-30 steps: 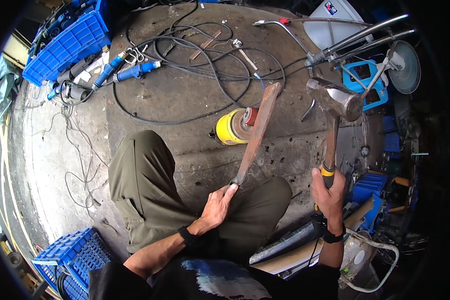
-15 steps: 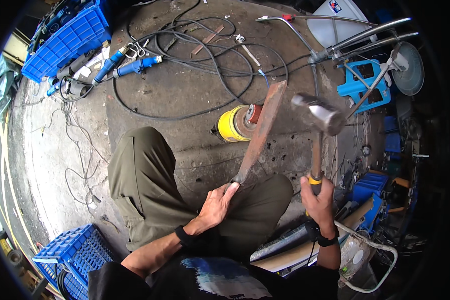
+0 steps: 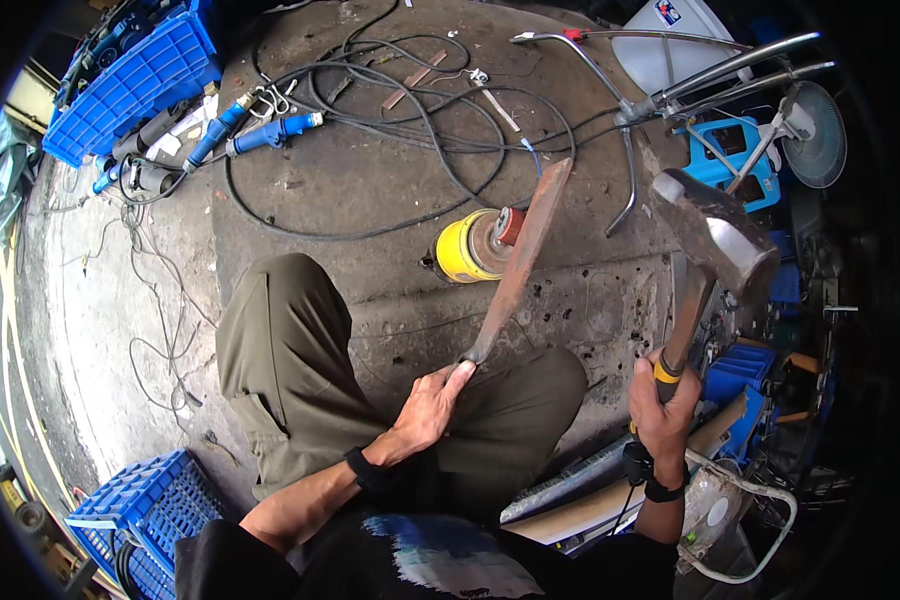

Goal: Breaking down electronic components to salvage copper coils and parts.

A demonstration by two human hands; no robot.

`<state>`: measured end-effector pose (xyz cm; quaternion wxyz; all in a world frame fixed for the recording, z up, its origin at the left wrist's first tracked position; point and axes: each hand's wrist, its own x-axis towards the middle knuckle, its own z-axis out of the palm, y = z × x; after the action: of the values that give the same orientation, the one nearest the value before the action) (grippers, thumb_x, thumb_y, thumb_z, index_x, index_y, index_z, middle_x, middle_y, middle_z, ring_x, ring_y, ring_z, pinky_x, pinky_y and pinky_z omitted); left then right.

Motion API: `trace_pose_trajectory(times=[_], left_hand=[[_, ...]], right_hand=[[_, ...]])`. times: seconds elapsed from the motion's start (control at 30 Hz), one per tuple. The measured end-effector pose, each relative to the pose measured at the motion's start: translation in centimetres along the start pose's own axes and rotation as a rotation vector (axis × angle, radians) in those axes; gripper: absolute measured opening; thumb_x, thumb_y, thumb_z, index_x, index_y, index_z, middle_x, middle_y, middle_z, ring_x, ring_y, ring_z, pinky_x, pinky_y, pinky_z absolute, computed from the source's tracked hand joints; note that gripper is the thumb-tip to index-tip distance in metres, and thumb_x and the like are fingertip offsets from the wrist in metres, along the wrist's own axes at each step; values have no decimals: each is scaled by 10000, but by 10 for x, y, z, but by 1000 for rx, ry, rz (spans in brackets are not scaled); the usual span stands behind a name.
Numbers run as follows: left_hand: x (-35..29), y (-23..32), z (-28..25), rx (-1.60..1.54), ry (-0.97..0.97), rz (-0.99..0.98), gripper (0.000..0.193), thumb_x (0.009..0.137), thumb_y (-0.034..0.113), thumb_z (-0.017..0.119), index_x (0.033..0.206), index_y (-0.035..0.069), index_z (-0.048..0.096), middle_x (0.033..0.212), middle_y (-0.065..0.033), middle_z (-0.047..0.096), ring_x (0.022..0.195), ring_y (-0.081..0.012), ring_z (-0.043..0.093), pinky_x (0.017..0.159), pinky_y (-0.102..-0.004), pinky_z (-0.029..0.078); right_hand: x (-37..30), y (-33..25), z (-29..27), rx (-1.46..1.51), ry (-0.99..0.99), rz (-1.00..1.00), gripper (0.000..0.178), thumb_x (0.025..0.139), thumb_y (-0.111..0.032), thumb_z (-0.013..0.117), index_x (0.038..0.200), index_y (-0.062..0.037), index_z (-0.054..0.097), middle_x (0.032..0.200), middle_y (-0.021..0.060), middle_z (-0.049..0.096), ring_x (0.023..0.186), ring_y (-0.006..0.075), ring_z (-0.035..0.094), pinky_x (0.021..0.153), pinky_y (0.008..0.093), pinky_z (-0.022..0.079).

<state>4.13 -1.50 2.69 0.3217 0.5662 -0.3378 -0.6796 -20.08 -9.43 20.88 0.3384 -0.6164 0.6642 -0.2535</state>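
Note:
My left hand is closed round the near end of a long, flat, rusty metal bar, thumb on top. The bar slants away to the right, and its middle passes against a yellow cylindrical block with a rusty steel top and a small reddish cylinder on it. In my right hand is a sledgehammer, gripped by its handle at the yellow band. The heavy steel head is raised to the right of the bar, apart from it. Fingers of the left hand are partly hidden beneath the bar.
Black cable lies looped across the floor beyond the block, with blue plug connectors at its left. A blue crate stands near left. On the right are a blue stool, a fan and a metal tube frame.
The sledgehammer has swung up and to the right, away from the bar, with my right hand shifting right. My left hand and the bar have hardly moved.

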Motion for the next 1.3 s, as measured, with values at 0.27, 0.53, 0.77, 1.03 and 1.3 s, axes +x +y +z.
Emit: trace_pose_trajectory(times=[0.27, 0.53, 0.77, 1.03, 1.3], left_hand=[[-2, 6, 17, -94, -19, -45, 611, 1076, 538, 418, 1093, -36, 627, 529, -70, 467, 464, -164, 512, 504, -379, 435], [-1, 3, 10, -30, -9, -41, 614, 1069, 542, 433, 1102, -39, 628, 566, -111, 494, 512, -211, 526, 554, -401, 441], [1, 1, 2, 20, -16, -77, 618, 1063, 547, 439, 1156, -31, 638, 602, -158, 522, 569, -252, 548, 610, -428, 455], [1, 1, 1, 86, 24, 12, 603, 1068, 526, 449, 1158, -40, 636, 596, -162, 477, 575, -251, 500, 629, -435, 450], [2, 18, -7, 53, -18, -99, 639, 1062, 555, 439, 1135, -52, 625, 582, -136, 501, 572, -229, 555, 602, -412, 463]], right_hand=[[3, 14, 20, -59, -118, 42, 155, 926, -109, 703, 872, -1, 605, 629, 43, 573, 542, 122, 556, 535, 305, 440], [8, 19, 18, -152, -137, -75, 170, 927, -109, 694, 857, 0, 585, 613, 94, 531, 522, 185, 498, 544, 370, 434], [12, 33, 22, -179, -188, 24, 225, 926, -137, 703, 813, -9, 557, 588, 74, 489, 521, 150, 455, 515, 355, 397], [7, 22, 8, -12, -45, -81, 160, 928, -56, 672, 818, -11, 566, 590, 32, 488, 532, 108, 477, 513, 333, 398], [12, 50, 31, -100, -265, 75, 216, 929, -125, 699, 827, 13, 567, 599, 83, 486, 554, 132, 444, 531, 353, 412]])
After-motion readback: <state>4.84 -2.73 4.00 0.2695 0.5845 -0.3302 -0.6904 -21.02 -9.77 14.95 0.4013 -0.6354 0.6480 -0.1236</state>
